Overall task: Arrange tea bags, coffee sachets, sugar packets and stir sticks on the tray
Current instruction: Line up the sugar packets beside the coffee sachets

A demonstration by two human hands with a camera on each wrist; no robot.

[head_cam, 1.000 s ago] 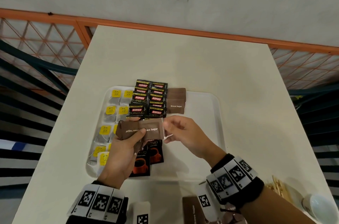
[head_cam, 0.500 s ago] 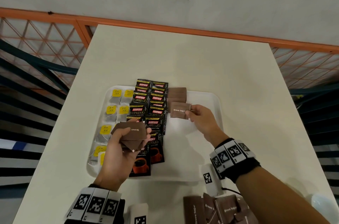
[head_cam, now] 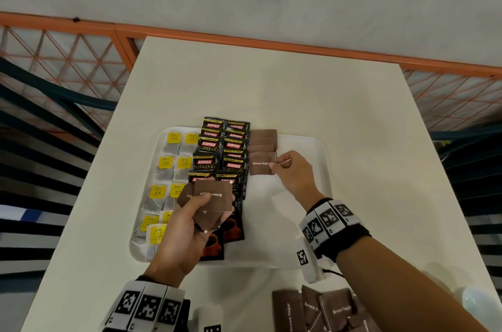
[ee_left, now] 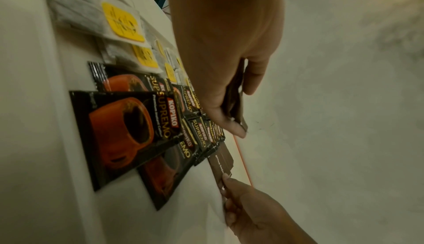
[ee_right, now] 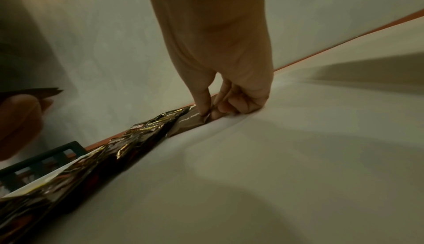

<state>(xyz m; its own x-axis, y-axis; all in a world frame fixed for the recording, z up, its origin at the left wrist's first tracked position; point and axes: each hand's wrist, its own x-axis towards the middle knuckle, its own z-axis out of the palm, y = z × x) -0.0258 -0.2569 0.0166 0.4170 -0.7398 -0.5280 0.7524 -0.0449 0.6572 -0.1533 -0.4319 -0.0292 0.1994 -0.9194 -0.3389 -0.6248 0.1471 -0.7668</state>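
At mid-frame on the tray [head_cam: 320, 157], your right hand [head_cam: 293, 177] pinches a sugar packet [head_cam: 260, 164] beside the coffee sachets [head_cam: 217, 152], while your left hand [head_cam: 184, 231] grips a fan of packets [head_cam: 212, 198] hiding the lower sachets.

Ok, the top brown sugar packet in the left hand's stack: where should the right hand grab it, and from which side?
Pinch the top brown sugar packet by its free right edge, coming in from the right. The left hand grips the stack with its thumb across the packet's left part and fingers behind, so the right corner is the part that sticks out clear. It is thin and flat, so thumb above and forefinger below should do.
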